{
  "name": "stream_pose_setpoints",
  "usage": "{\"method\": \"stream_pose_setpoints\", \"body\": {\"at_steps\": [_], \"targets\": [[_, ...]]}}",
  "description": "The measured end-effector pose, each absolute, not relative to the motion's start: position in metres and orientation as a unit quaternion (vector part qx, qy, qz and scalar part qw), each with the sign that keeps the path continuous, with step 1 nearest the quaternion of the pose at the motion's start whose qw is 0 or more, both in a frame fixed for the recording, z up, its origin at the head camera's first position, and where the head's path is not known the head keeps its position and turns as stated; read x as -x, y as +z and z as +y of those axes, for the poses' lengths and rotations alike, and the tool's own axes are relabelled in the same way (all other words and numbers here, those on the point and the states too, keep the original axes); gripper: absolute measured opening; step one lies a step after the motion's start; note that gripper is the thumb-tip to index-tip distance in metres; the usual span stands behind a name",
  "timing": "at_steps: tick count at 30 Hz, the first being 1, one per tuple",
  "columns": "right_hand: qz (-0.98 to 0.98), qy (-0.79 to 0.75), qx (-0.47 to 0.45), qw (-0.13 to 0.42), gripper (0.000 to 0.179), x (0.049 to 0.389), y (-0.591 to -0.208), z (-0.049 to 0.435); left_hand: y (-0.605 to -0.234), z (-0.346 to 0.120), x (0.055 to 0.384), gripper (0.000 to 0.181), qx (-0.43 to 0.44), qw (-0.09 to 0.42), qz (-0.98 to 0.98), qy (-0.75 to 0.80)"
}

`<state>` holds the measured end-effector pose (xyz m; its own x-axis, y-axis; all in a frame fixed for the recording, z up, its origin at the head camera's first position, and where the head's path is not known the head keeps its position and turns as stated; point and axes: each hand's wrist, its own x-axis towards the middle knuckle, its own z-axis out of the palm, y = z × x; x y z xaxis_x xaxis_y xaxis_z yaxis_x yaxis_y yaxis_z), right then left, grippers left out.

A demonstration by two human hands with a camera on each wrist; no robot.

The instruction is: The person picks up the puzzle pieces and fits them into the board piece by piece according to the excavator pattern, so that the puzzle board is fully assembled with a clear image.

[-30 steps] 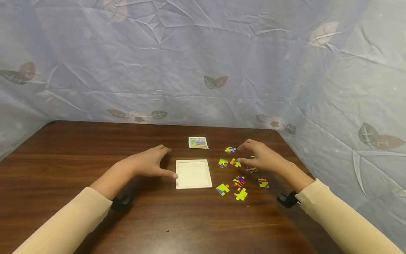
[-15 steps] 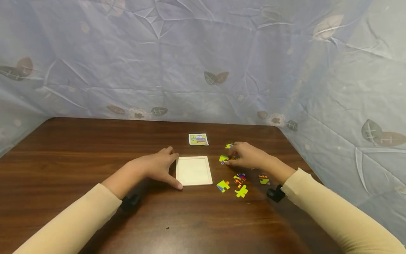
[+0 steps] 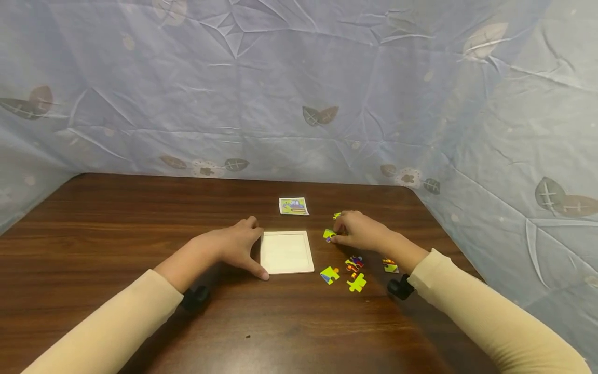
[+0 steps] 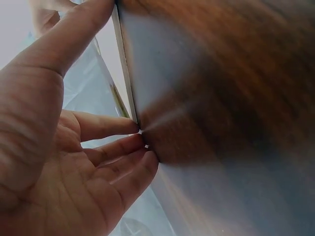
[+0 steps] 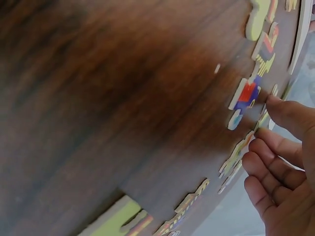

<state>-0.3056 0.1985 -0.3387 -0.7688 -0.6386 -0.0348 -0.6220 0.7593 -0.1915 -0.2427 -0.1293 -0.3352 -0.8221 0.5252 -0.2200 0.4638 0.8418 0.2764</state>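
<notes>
A shallow white puzzle tray (image 3: 287, 252) lies on the table, with my left hand (image 3: 233, 248) at its left side. The left thumb rests by the near corner and the fingertips by the far corner, holding the tray between them; the left wrist view shows its thin edge (image 4: 124, 69). My right hand (image 3: 362, 231) is over the puzzle pieces, thumb and index finger at either side of a yellow-green puzzle piece (image 3: 329, 235). In the right wrist view, the hand (image 5: 290, 157) has thumb and index close around this piece, its other fingers bent loosely.
Several more jigsaw pieces lie nearer me, among them a yellow-green one (image 3: 357, 283), a red-and-purple one (image 3: 355, 263) and one by the right wrist (image 3: 390, 266). A small picture card (image 3: 294, 206) lies behind the tray. A patterned cloth (image 3: 280, 93) hangs behind the table.
My left hand has come rightward onto the tray's left corners. The right hand has moved left from the farther-right pieces to the yellow-green piece and its fingers have drawn together.
</notes>
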Motion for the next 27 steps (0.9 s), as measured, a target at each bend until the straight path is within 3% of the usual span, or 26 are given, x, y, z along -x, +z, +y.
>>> {"method": "stream_pose_setpoints", "body": {"at_steps": [12, 27], "targets": [[0.931, -0.098, 0.345, 0.066, 0.018, 0.307, -0.339, 0.196, -0.337, -0.131, 0.245, 0.113, -0.264, 0.143, 0.949, 0.096], [0.924, -0.093, 0.369, 0.043, 0.020, 0.311, -0.337, 0.185, -0.338, -0.130, 0.245, 0.110, -0.262, 0.136, 0.949, 0.111]]}}
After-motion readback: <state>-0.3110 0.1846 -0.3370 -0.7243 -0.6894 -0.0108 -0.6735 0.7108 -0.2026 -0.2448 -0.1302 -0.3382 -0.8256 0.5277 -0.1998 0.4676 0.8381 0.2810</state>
